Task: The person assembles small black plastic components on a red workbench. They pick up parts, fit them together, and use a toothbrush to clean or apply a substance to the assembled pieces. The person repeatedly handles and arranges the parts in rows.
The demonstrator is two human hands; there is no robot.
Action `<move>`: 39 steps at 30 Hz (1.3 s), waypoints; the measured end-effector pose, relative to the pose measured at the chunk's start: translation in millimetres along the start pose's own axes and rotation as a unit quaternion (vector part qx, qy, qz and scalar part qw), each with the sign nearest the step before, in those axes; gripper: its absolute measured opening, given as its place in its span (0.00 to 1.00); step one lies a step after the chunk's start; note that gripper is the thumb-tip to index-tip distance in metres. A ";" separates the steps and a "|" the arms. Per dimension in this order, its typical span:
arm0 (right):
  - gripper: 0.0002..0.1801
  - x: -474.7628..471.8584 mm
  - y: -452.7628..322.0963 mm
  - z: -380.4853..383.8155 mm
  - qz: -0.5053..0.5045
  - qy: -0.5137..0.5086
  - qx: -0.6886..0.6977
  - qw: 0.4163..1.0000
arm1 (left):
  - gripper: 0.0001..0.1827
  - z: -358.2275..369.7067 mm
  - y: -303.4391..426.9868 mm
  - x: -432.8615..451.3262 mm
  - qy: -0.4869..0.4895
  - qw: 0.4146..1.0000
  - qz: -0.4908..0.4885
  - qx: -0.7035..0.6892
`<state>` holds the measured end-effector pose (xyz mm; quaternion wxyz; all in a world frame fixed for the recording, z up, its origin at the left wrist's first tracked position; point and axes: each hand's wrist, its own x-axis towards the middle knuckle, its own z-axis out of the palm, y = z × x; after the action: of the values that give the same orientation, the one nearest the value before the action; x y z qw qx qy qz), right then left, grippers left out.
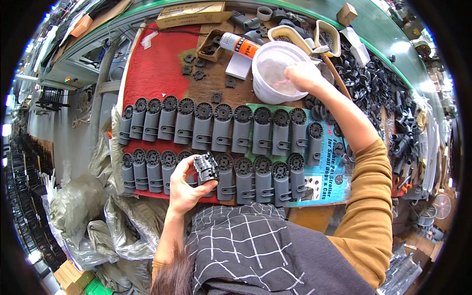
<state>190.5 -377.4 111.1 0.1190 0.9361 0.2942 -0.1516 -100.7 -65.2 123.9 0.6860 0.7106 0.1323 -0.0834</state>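
Observation:
A small stack of black ribbed plastic discs (205, 167) is gripped between the thumb and fingers of my left hand (186, 186), above the lower row of parts. My right hand (303, 76) reaches over the white plastic bucket (265, 90), at its inner right side. Something thin and pink shows by its fingertips; whether it is held cannot be told. Two rows of grey plastic tube parts with round black toothed ends (241, 129) lie across the table, below the bucket.
Loose black discs (199, 75), a white box (239, 66), an orange-and-white spray can (239, 45) and an open carton (210, 51) lie left of the bucket. A hammer handle (337, 77) and heaped black parts (368, 81) are at right. Printed blue cardboard (332, 177) lies under some parts.

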 end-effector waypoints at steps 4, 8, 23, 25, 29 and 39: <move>0.15 -39.0 11.3 -21.1 0.065 0.085 0.121 0.987 | 0.35 -5.5 2.2 -6.5 0.014 1.000 0.017 -0.011; 0.17 -78.4 1.2 -39.2 0.057 0.154 0.235 0.958 | 0.34 -5.7 7.2 -1.4 0.030 0.997 0.060 0.026; 0.21 -190.8 -240.4 -51.4 0.009 0.304 0.541 0.784 | 0.33 -32.8 48.9 25.7 0.059 0.883 0.373 0.279; 0.24 -184.1 -250.7 -53.4 0.009 0.395 0.419 0.818 | 0.33 -37.1 52.1 22.1 0.053 0.878 0.382 0.283; 0.26 -193.2 -264.3 -56.9 0.004 0.398 0.364 0.842 | 0.32 -47.9 55.9 20.4 0.066 0.883 0.375 0.275; 0.24 -191.1 -272.0 -61.2 0.007 0.392 0.423 0.817 | 0.32 -55.9 63.6 13.3 0.062 0.885 0.376 0.269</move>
<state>-105.3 -239.6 199.1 -0.4126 0.8768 0.2161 0.1193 -72.4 -10.0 183.0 0.4393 0.8678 -0.1302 0.1924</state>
